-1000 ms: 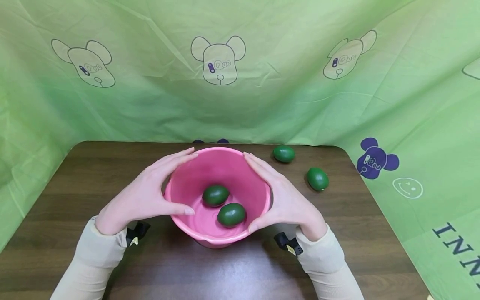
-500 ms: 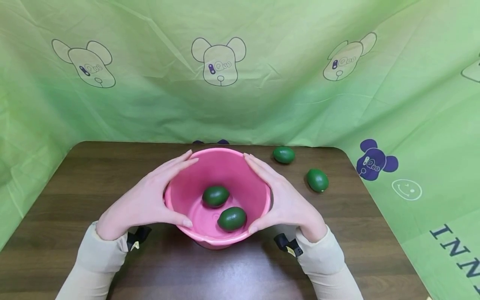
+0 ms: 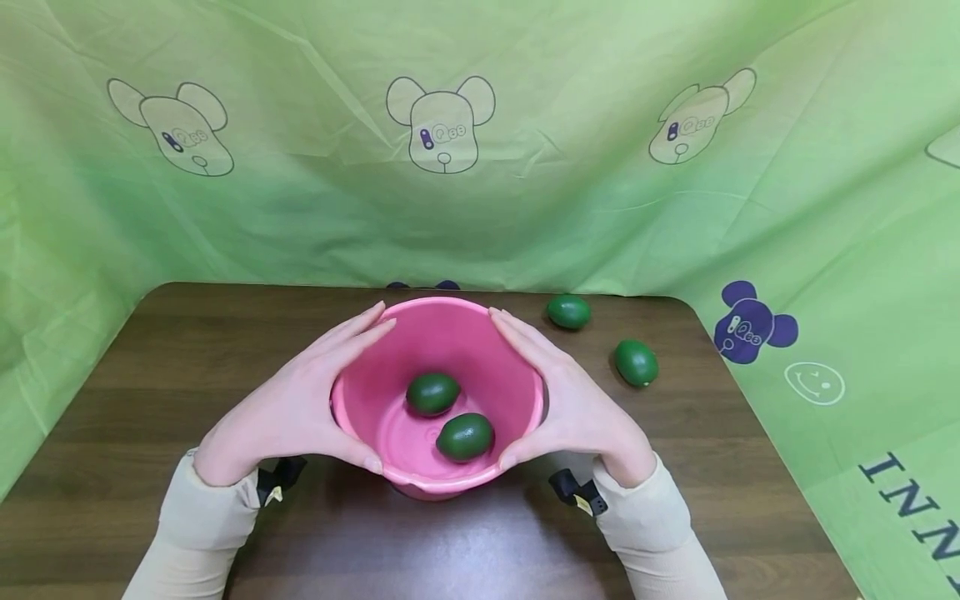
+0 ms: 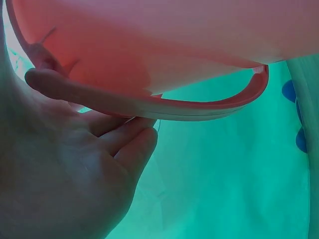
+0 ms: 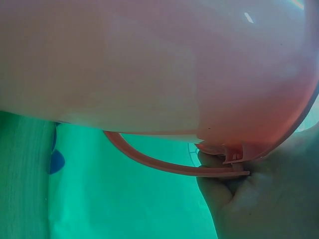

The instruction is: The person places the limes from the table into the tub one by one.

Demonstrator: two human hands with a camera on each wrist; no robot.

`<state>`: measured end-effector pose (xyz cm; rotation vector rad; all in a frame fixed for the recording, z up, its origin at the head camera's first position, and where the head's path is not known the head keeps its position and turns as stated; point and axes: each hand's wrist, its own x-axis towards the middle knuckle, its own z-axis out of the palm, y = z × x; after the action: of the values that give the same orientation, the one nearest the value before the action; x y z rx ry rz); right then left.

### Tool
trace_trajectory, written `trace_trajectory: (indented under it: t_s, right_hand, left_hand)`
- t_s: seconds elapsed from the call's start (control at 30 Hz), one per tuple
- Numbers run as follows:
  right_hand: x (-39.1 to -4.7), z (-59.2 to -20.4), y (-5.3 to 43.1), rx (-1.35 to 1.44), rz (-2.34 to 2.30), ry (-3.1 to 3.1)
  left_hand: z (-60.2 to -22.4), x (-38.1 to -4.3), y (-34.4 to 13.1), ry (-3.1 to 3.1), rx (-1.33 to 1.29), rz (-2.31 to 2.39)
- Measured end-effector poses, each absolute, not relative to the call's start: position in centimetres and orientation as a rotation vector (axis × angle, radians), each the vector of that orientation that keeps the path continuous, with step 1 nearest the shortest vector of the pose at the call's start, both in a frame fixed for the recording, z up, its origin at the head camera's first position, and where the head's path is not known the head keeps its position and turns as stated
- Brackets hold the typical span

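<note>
Between the two hands, near the middle of the table, is a pink bucket (image 3: 450, 321) with its mouth tipped toward the head camera. Inside it lie two glossy green, lime-like fruits, one fruit (image 3: 432, 393) behind the other fruit (image 3: 465, 437). My left hand (image 3: 300, 408) grips the bucket's left side, thumb along the front rim and fingers toward the back. On the opposite side my right hand (image 3: 573, 400) holds the rim the same way. The left wrist view shows the bucket's curved handle (image 4: 199, 110) hanging below the wall by the fingers.
Two more green fruits lie on the wooden table (image 3: 720, 492) at right: one fruit (image 3: 568, 312) by the back edge, another fruit (image 3: 636, 362) closer. A green printed cloth (image 3: 555, 217) hangs behind the table and along its sides.
My left thumb has slid from over the bucket's inside to the front rim. The bucket, the right hand and the fruits stay almost in place.
</note>
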<state>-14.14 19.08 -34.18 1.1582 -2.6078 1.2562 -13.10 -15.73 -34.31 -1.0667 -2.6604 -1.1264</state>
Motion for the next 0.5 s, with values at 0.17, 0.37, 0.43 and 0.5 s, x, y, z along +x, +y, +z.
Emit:
trace_trajectory:
  t_s: [0.17, 0.37, 0.43, 0.5]
  right_hand:
    - [-14.00, -34.01, 19.09, 1.147, 1.266, -2.621]
    - [-13.92, -33.90, 19.07, 1.138, 1.261, -2.630]
    - [-13.91, -33.85, 19.07, 1.141, 1.256, -2.629]
    - [-13.87, -33.79, 19.04, 1.142, 1.257, -2.629]
  left_hand:
    - [-34.37, -13.09, -15.85, -2.659, -1.071, -1.090]
    - [-34.30, -13.07, -15.92, -2.654, -1.076, -1.094]
    - [-34.31, -13.07, -15.92, -2.658, -1.071, -1.099]
    - [-34.33, -13.07, -15.92, -2.664, -1.064, -1.109]
